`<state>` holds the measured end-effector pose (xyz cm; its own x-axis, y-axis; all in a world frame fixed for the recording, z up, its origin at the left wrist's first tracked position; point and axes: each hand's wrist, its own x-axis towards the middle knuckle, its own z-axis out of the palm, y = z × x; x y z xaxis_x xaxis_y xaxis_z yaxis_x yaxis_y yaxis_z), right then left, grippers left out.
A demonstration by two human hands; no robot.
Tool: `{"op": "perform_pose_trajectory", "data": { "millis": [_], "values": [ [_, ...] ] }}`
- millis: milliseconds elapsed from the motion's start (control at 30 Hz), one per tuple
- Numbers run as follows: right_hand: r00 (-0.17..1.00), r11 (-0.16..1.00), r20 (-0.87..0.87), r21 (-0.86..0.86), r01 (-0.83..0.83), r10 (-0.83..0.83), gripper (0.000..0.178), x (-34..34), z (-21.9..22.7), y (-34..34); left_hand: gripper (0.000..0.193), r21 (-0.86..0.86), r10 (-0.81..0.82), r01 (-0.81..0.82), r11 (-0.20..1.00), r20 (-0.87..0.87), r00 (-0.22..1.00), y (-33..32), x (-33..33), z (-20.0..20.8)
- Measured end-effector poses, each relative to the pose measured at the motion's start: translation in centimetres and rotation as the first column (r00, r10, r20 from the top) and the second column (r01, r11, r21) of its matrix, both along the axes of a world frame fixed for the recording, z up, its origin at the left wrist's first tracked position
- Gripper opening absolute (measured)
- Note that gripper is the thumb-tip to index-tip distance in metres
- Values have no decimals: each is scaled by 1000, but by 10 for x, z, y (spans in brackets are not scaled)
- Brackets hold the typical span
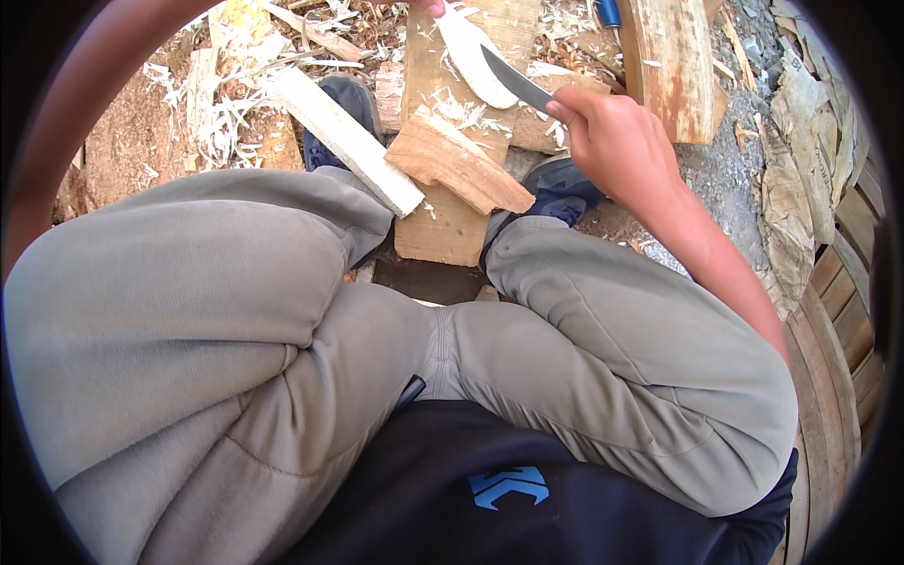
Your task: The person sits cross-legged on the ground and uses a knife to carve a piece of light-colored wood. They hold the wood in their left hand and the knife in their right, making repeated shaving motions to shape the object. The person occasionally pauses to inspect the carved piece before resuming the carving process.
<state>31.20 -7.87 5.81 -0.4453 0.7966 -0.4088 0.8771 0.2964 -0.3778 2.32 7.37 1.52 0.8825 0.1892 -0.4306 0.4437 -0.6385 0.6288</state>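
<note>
My right hand (pixel 617 137) is closed round the handle of a knife, which the fingers mostly hide. Its dark, curved blade (pixel 521 83) points up and left, and the tip overlaps the broad end of a pale, whittled piece of wood (pixel 468 55). This wood is smooth and spoon-like in outline, narrowing toward the upper edge. There my left hand (pixel 430 7) pinches its narrow end; most of that hand is cut off by the picture's edge. Beneath the piece lies a flat wooden board (pixel 441 237). Whether the blade touches the wood or hovers over it, I cannot tell.
A split chunk of wood (pixel 459 162) and a pale squared stick (pixel 347 139) rest across the board between my shoes. Curled shavings (pixel 231 118) litter the ground. At the upper right stand a larger timber block (pixel 670 71) and a blue-handled tool (pixel 608 12).
</note>
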Motion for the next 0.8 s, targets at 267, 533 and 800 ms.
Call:
{"op": "perform_pose_trajectory", "data": {
  "millis": [267, 533, 800],
  "values": [
    [1000, 998, -9, -58, -16, 15, 17, 1, 4, 2, 25, 10, 9, -10, 1000, 42, 999, -2, -1, 1],
    [998, 991, 61, -130, -21, 29, 19, -3, 13, 13, 26, 9, 0, 0, 1000, 50, 999, -1, -4, 2],
    [978, 979, 64, 22, -201, 199, 21, 11, 15, 37, 27, 6, -18, 18, 1000, 26, 999, 3, 1, 5]
  ]
}}
